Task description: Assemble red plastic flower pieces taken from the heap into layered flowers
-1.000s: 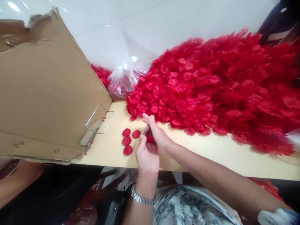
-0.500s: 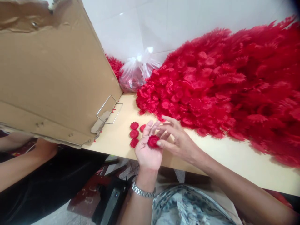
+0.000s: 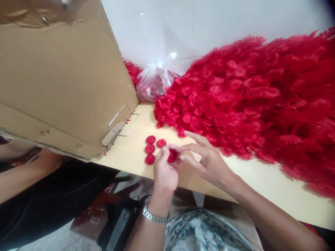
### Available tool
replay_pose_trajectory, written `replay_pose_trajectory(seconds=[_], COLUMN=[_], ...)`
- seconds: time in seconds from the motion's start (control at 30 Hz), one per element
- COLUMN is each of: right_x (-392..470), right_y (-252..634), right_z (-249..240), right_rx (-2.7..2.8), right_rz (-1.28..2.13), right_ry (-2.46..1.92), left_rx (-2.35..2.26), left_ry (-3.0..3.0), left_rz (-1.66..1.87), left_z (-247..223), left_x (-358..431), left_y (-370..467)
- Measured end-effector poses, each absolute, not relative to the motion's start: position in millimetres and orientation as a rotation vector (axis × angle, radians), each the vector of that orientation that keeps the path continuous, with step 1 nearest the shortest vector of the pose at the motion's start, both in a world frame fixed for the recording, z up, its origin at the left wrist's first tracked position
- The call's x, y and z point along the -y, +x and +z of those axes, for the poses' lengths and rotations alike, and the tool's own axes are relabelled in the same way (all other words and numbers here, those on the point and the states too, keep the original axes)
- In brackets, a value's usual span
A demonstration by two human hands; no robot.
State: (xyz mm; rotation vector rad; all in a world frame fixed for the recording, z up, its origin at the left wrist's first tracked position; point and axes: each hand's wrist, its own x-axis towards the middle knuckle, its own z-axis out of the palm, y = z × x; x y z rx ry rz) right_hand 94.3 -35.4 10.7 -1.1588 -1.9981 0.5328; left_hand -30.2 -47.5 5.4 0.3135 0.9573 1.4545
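A red artificial flower (image 3: 172,156) with layered petals is held between the thumb and fingers of my left hand (image 3: 165,170), palm up above the table's front edge. From the right, my right hand (image 3: 206,158) pinches the same flower's edge with thumb and a finger, its index finger stretched out towards the pile. Just left of my hands, three finished-looking red flowers (image 3: 150,149) lie in a column on the table. One more red flower (image 3: 161,143) sits beside the top of that column.
A big heap of red petal pieces (image 3: 235,101) covers the table's (image 3: 131,153) back and right. Behind stands a tied clear plastic bag (image 3: 154,82). At left rises a cardboard panel (image 3: 60,76) with a wire stand (image 3: 124,120) at its foot. A co-worker's arm (image 3: 31,170) shows beyond it.
My left fingers and thumb have closed round the flower, which lay on the open palm before. My right hand still touches it. The single flower beside the column is now fully visible.
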Motion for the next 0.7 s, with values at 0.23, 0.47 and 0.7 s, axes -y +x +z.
replay_pose_trajectory(seconds=[0.23,0.47,0.7], right_x=[37.9,10.1,41.3], right_y=[106.0,90.7,59.5], right_z=[9.7,19.1,-1.8], right_rx=[1.864,1.588,1.766], right_rz=[0.631,0.745,0.892], right_ry=[-1.1,-1.134,-1.04], left_rx=[-1.113,-0.914,-0.819], left_ry=[0.498,0.76,0.596], left_rz=[1.564,1.5,1.421], left_z=[-0.5,6.0,9.3], left_x=[39.6,40.4,28.3], left_y=[-23.6,10.9,6.8])
